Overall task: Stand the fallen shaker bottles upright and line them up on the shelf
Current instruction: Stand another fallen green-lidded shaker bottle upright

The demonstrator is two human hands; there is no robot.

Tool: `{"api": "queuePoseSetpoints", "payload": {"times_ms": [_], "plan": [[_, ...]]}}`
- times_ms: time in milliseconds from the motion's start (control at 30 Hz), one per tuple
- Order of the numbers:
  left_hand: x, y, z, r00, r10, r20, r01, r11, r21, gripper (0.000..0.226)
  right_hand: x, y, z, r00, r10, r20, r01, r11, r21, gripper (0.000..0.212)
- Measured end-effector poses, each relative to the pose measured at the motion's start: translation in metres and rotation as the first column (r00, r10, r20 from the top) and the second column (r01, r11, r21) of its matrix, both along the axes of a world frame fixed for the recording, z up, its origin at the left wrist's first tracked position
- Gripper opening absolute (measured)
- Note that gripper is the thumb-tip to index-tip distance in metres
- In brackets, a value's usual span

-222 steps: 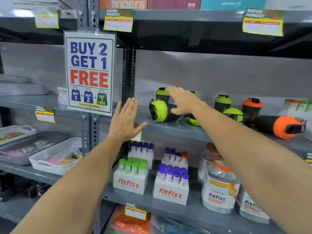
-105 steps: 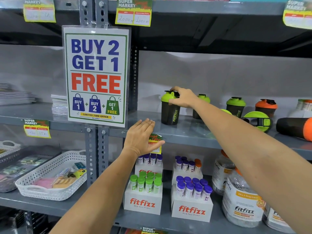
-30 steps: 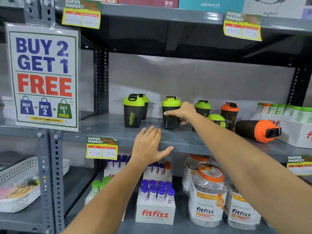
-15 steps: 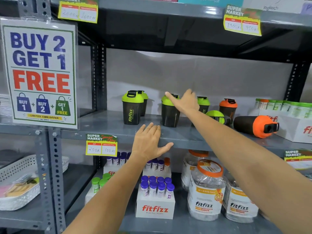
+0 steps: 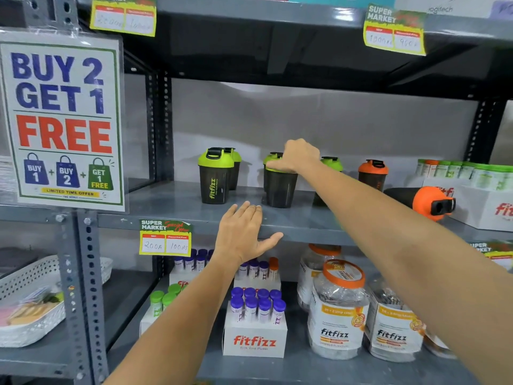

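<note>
Black shaker bottles stand on the grey middle shelf point(image 5: 177, 198). A green-lidded bottle point(image 5: 215, 176) stands upright at the left, with a second one point(image 5: 236, 169) partly hidden behind it. My right hand point(image 5: 298, 157) grips the green lid of an upright bottle point(image 5: 279, 190) in the middle. Behind my forearm stand another green-lidded bottle point(image 5: 331, 163) and an orange-lidded bottle point(image 5: 372, 173). A black bottle with an orange lid point(image 5: 422, 201) lies on its side at the right. My left hand point(image 5: 244, 232) rests open on the shelf's front edge.
A white Fitfizz box point(image 5: 491, 207) of tubes fills the shelf's right end. Below are Fitfizz tube boxes point(image 5: 254, 340) and jars point(image 5: 337, 312). A "Buy 2 Get 1 Free" sign point(image 5: 62, 123) hangs on the left post, and a white basket point(image 5: 30, 298) sits lower left.
My right hand, open above the middle green-lidded bottle half a second ago, has closed on its lid. My left hand stays on the shelf edge.
</note>
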State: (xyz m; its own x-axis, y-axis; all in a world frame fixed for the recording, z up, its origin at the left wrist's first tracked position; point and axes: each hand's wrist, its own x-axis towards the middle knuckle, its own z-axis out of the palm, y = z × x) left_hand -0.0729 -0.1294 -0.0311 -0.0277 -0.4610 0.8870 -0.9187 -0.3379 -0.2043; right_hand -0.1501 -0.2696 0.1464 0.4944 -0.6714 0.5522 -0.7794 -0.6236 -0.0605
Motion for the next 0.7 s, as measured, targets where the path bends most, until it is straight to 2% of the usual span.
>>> {"api": "queuePoseSetpoints", "payload": {"times_ms": [100, 167, 233, 300, 367, 567, 700], "plan": [[0.001, 0.0, 0.0, 1.0, -0.007, 0.002, 0.007, 1.0, 0.001, 0.078, -0.004, 0.002, 0.008, 0.998, 0.003, -0.059, 0.005, 0.993, 0.119, 0.054], [0.001, 0.0, 0.0, 1.0, -0.01, 0.006, 0.01, 1.0, -0.001, 0.077, -0.007, 0.0, 0.01, 0.999, 0.014, -0.051, -0.005, 0.986, 0.169, 0.065], [0.001, 0.001, 0.0, 1.0, -0.01, 0.008, 0.01, 1.0, -0.004, 0.077, -0.009, -0.002, 0.007, 0.999, 0.022, -0.023, -0.019, 0.993, 0.118, 0.078], [0.0, 0.001, 0.0, 1.0, -0.008, 0.005, 0.009, 1.0, -0.002, 0.077, -0.009, -0.003, 0.002, 0.997, 0.018, -0.07, -0.016, 0.999, 0.03, 0.082], [0.0, 0.001, 0.0, 1.0, -0.005, 0.0, 0.005, 1.0, 0.008, 0.077, -0.008, -0.004, -0.002, 0.992, 0.04, -0.121, -0.037, 0.999, 0.025, 0.078], [-0.001, 0.003, 0.001, 1.0, 0.002, -0.003, -0.002, 1.0, 0.026, 0.072, -0.012, -0.006, 0.003, 0.979, 0.196, -0.06, -0.183, 0.967, 0.177, 0.054], [0.0, 0.002, 0.001, 1.0, -0.008, 0.003, 0.008, 1.0, 0.016, 0.071, -0.014, -0.01, 0.003, 0.985, 0.146, -0.096, -0.133, 0.982, 0.13, 0.061]]}}
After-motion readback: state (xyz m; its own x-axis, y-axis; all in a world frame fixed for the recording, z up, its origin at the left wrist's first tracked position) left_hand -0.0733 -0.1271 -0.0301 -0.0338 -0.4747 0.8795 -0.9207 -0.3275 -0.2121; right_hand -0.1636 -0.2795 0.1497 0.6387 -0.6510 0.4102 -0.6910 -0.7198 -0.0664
